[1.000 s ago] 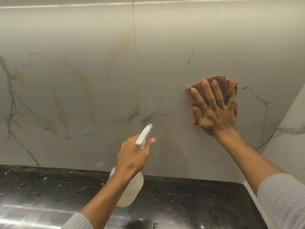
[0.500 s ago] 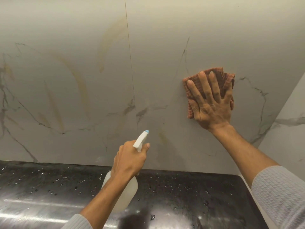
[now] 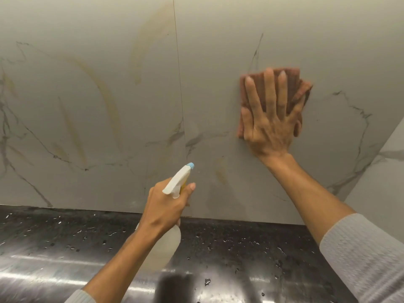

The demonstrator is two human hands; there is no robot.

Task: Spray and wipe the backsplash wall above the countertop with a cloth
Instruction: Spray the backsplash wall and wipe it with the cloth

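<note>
Right hand (image 3: 272, 123) spread flat on cloth (image 3: 295, 88) against backsplash (image 3: 218, 51); left hand (image 3: 162, 209) wrapped around spray bottle (image 3: 166, 243)

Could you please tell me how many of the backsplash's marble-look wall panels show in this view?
3. One left of the thin vertical seam, one right of it under the reddish-brown cloth, and one on the side wall at far right. More may lie outside the frame.
</note>
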